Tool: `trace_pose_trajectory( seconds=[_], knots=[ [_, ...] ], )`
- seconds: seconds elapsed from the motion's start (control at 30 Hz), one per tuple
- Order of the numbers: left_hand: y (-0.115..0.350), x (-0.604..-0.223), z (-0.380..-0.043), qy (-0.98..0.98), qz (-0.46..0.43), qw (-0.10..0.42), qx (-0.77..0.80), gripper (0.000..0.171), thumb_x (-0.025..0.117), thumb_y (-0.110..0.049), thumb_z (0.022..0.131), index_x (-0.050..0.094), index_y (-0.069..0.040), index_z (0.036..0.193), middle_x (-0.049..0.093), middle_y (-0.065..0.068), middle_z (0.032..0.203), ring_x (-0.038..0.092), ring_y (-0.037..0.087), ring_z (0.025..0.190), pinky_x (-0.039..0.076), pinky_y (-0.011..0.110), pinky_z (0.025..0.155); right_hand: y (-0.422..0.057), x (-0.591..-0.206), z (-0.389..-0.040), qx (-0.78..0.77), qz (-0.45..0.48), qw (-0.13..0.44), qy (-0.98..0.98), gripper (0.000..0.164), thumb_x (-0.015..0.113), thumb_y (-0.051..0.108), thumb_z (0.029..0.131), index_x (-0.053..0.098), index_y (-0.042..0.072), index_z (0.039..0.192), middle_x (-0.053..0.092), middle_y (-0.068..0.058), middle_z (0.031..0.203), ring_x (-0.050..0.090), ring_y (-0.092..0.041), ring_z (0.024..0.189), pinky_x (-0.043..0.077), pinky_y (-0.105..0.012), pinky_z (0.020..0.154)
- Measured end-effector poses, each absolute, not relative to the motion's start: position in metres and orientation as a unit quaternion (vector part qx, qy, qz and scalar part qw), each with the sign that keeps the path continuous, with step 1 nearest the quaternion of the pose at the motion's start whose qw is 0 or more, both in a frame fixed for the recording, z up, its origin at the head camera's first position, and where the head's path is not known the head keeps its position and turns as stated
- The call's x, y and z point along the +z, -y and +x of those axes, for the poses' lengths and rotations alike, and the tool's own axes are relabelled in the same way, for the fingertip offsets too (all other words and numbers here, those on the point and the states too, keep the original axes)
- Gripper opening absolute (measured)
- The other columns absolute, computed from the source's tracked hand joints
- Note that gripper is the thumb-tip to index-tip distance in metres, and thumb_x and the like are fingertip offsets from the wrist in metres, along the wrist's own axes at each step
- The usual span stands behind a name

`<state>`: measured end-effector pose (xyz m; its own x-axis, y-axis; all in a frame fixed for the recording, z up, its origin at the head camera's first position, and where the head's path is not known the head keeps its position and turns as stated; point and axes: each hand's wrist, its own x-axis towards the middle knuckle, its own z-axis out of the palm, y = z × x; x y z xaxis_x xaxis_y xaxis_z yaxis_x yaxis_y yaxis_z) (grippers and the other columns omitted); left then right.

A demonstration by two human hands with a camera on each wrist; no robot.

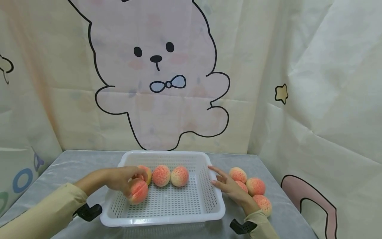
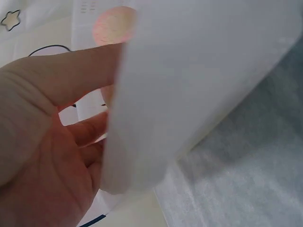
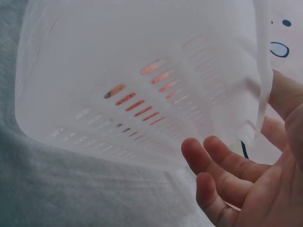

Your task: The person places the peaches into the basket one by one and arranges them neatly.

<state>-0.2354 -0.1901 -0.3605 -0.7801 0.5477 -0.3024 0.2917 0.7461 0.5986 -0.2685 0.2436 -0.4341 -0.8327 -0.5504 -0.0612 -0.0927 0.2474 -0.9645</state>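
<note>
A white perforated plastic basket (image 1: 167, 221) stands on the table. My left hand (image 1: 120, 179) reaches over its left side and grips a pink-red peach (image 1: 138, 192); the basket wall hides most of that peach in the left wrist view. Just beyond the fingers is a partly covered peach (image 1: 147, 174). Beside it lie a second peach (image 1: 161, 176) and a third peach (image 1: 179, 176) in a row along the back. At the basket's right rim my right hand (image 1: 234, 191) holds on, thumb over the edge and several curled fingers outside the wall (image 3: 156, 94).
Several more peaches (image 1: 255, 186) lie grouped on the grey-covered table (image 1: 86, 159), right of the basket and close to the right hand. A patterned cloth backdrop (image 1: 161, 116) hangs behind the table, with side cloths to the left and right.
</note>
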Motion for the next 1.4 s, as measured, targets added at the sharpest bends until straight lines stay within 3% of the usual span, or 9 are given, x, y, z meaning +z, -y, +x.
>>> trace_pose_trajectory(
  seconds=[0.3, 0.6, 1.17, 1.4],
  knots=[
    [0.192, -0.363, -0.235, -0.905, 0.251, 0.229, 0.256, 0.048, 0.082, 0.005, 0.074, 0.066, -0.022, 0.110, 0.061, 0.000, 0.113, 0.055, 0.022, 0.111, 0.050, 0.055, 0.094, -0.243, -0.435, -0.268, -0.574, -0.209, 0.199, -0.766, 0.063, 0.054, 0.026, 0.106, 0.025, 0.023, 0.161, 0.037, -0.022, 0.160, 0.056, -0.024, 0.129, 0.052, -0.038, 0.101],
    [0.191, -0.360, -0.235, -0.900, 0.251, 0.235, 0.267, 0.037, 0.079, -0.014, 0.085, 0.069, -0.016, 0.121, 0.065, 0.003, 0.120, 0.056, 0.026, 0.114, 0.047, 0.060, 0.101, -0.242, -0.437, -0.268, -0.570, -0.209, 0.195, -0.770, 0.063, 0.055, 0.028, 0.105, 0.026, 0.025, 0.161, 0.037, -0.020, 0.160, 0.053, -0.027, 0.134, 0.050, -0.044, 0.105],
    [0.200, -0.342, -0.236, -0.887, 0.299, 0.185, 0.301, 0.046, 0.062, -0.034, 0.100, 0.058, -0.009, 0.139, 0.061, 0.014, 0.137, 0.056, 0.034, 0.124, 0.048, 0.062, 0.100, -0.242, -0.435, -0.267, -0.565, -0.200, 0.187, -0.778, 0.062, 0.055, 0.027, 0.105, 0.027, 0.026, 0.161, 0.037, -0.018, 0.161, 0.050, -0.030, 0.138, 0.048, -0.049, 0.108],
    [0.211, -0.337, -0.241, -0.881, 0.307, 0.151, 0.326, 0.042, 0.058, -0.030, 0.103, 0.055, -0.010, 0.140, 0.061, 0.020, 0.137, 0.058, 0.036, 0.124, 0.047, 0.063, 0.101, -0.242, -0.435, -0.267, -0.568, -0.201, 0.189, -0.775, 0.063, 0.055, 0.027, 0.105, 0.027, 0.026, 0.161, 0.038, -0.019, 0.160, 0.053, -0.027, 0.134, 0.049, -0.046, 0.106]
  ],
)
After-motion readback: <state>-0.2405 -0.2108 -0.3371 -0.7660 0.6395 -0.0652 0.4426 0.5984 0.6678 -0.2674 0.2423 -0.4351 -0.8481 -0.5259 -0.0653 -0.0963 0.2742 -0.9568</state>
